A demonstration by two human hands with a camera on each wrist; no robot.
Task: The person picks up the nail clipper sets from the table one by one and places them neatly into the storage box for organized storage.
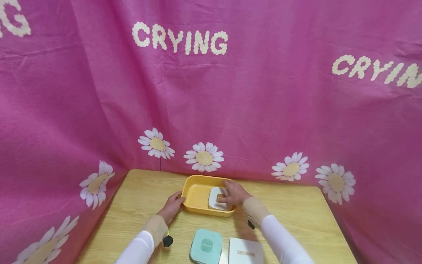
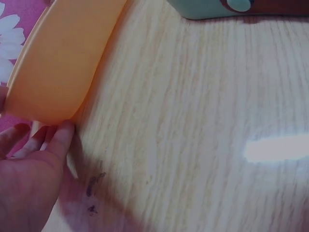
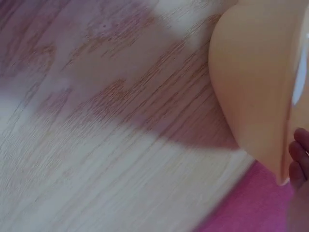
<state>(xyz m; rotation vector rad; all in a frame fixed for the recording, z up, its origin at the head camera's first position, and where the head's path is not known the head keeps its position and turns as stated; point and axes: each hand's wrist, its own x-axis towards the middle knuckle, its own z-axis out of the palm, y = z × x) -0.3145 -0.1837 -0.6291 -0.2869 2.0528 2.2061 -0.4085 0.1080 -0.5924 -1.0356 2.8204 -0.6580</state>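
White square case (image 1: 213, 201): inside yellow tray (image 1: 192, 200), toward right end, with bare tray floor to its left. Right-hand grip (image 1: 234, 194): spread over case and far rim; whether pinching case or merely pressing it, cannot tell. Left-hand grip (image 1: 172, 207): narrow, holding tray by left end, digits at rim and lower edge. Step in hand, by judgement: seating or adjusting case in tray; whether setting down or picking up, cannot tell. Calls next, probably, for squaring case against tray wall and letting go cleanly, tray kept steady. Mint-green case (image 1: 211, 234): on wooden surface (image 1: 290, 212), nearer camera, apart from tray; central label, too small to read. White box (image 1: 242, 246): just right of mint-green case, cut by lower frame edge; brownish lettering, apparently "MANICURE". Pink curtain (image 1: 257, 117): behind; reads "CRYING" once in full, cropped "CRYIN" at right, lone "G" at left; daisies printed below.
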